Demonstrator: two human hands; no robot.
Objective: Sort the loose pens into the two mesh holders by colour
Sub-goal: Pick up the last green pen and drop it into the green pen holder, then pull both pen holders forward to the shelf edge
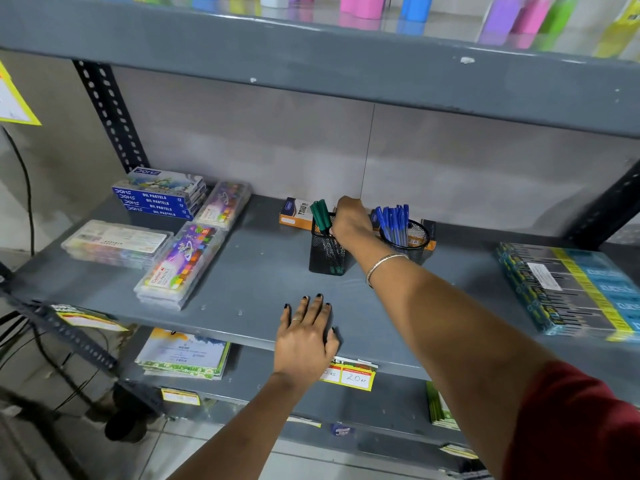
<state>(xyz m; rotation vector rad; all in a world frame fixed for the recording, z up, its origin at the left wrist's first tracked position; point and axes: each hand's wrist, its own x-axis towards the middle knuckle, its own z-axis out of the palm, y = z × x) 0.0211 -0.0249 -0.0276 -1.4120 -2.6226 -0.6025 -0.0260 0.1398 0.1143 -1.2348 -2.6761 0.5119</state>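
Observation:
Two black mesh holders stand on the grey shelf (263,271). The square holder (325,252) on the left has several green pens (320,214) upright in it. The round holder (414,237) on the right has several blue pens (394,220). My right hand (349,218) reaches between the two holders, its curled fingers at the square holder's rim beside the green pens; whether it grips anything is hidden. My left hand (306,336) lies flat, fingers spread, on the shelf's front edge and holds nothing.
An orange and white box (294,214) lies behind the holders. Pastel boxes (159,199) and clear crayon cases (187,265) fill the shelf's left side. A stack of packets (571,289) sits at the right. The upper shelf (311,64) overhangs. Price tags (349,375) hang below.

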